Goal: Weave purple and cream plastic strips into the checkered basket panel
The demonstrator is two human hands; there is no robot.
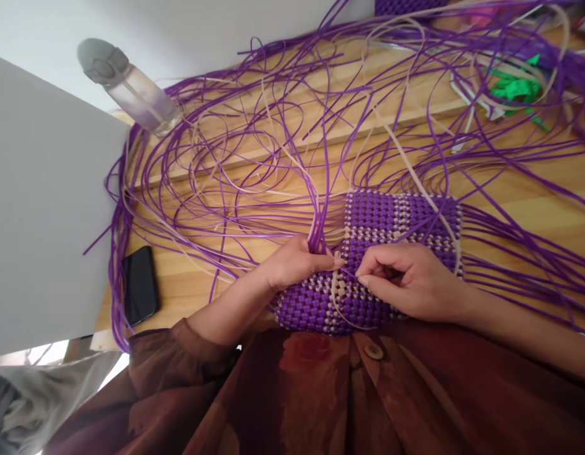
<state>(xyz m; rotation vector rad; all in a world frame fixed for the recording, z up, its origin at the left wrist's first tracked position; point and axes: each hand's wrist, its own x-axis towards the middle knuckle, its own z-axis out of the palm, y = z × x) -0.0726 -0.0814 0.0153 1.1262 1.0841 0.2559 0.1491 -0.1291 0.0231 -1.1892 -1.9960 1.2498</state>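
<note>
Weaving is mid-row: your left hand (296,262) bunches purple strands (315,234) at the woven panel (396,218), right hand (406,281) pinching a cream strip (337,291). Next, thread it through. At ten o'clock, bottle (131,85).

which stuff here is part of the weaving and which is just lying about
In use: woven purple piece, loose purple strands, cream strip, left hand, right hand.
Lying about: phone, water bottle, green scraps.
</note>
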